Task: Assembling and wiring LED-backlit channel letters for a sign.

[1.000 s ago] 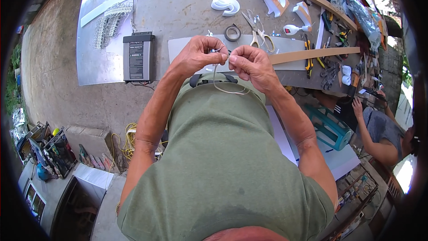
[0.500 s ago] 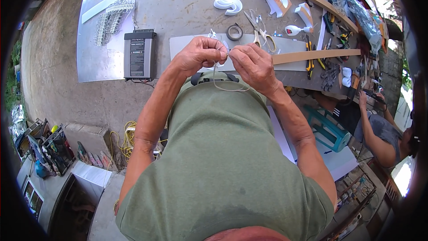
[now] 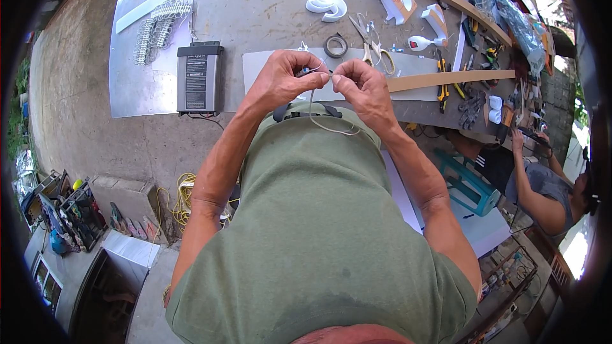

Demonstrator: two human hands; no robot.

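Note:
Over the table's near edge, my left hand (image 3: 287,79) and my right hand (image 3: 366,92) meet fingertip to fingertip. Both pinch a thin pale wire (image 3: 329,128), whose loose length droops in a curve in front of my shirt. The exact spot between the fingertips is too small to make out. Just beyond my hands lie a roll of black tape (image 3: 335,45) and a pair of scissors (image 3: 372,43). Beneath them is a pale flat sheet (image 3: 255,64), and a tan strip (image 3: 452,78) lies to the right of my right hand.
A black power supply box (image 3: 200,79) stands at the left beside strung small modules (image 3: 160,28). White shaped letters (image 3: 326,7), a small white bottle (image 3: 419,43), pliers and gloves (image 3: 472,109) lie farther right. Another person (image 3: 548,185) works at the right, near a teal stool (image 3: 468,181).
My right fingertips have drawn slightly away from the left ones, and the right fingers have curled in. The drooping wire has shifted a little.

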